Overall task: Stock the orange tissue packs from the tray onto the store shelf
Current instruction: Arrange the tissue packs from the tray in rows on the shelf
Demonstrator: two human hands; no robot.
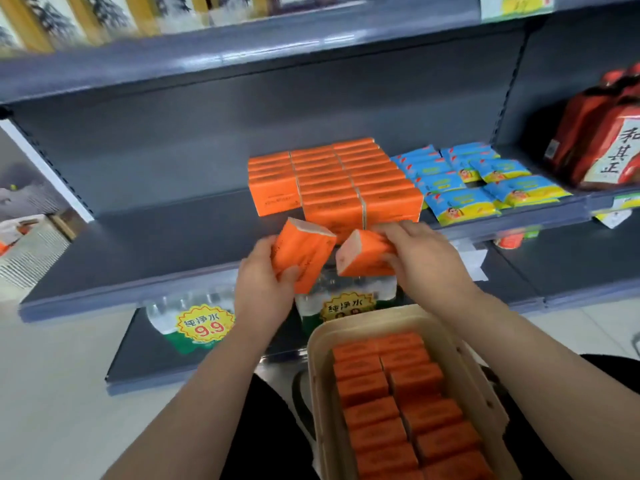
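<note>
Head: hands [263, 285] [427, 258] grip packs [303, 258] [363, 259] (orange)

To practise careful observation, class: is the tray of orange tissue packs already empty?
No, the tray holds two rows of orange packs side by side.

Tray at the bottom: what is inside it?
The tray holds orange tissue packs in two close rows. Its floor and any lower layer are covered; its near end is out of frame.

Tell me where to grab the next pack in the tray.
Take a far-row pack from above, pinching its broad faces. The packs stand tight in the tray with only their tops exposed, and the far end seems to leave finger room.
</note>
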